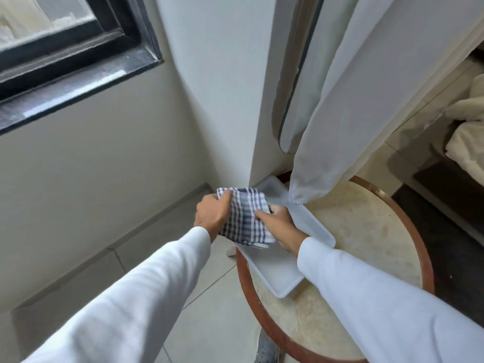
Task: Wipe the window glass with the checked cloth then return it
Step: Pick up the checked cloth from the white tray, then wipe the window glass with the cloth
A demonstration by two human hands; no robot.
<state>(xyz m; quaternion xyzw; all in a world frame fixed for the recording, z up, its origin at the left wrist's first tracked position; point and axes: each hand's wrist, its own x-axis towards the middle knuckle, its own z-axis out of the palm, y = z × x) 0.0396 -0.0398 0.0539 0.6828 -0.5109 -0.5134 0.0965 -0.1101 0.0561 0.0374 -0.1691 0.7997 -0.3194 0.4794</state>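
**Holding the checked cloth over the tray, both hands engaged**

Holding is shared between the two hands: the checked cloth (245,217), blue and white and folded into a thick pad, is gripped at its left edge by the left hand (212,214) and at its right edge by the right hand (279,224). Each grip is closed on the fabric. On the left, the fingers are wrapped around the far corner of the cloth, with the thumb side toward the camera. On the right, a finger is laid across the top of the cloth while the remaining fingers are hidden beneath it. The cloth is seen just above the near-left part of a shallow white tray (277,271); whether its lower edge touches the tray cannot be told.

The tray is set diagonally on a round worktop (353,231) with a pale mottled surface and a reddish-brown rim. The far end of the tray is tucked against the corner of a white wall (222,87). The hem of a white curtain (327,127) hangs just beside the tray's far-right edge. Both forearms are covered by white sleeves (131,297).

The window (52,35) is shown at upper left, well apart from the cloth, framed in black with a dark glossy sill (78,85) below it. Pale floor tiles (209,323) are visible beneath the arms, and white bedding (466,132) is seen at the right edge.
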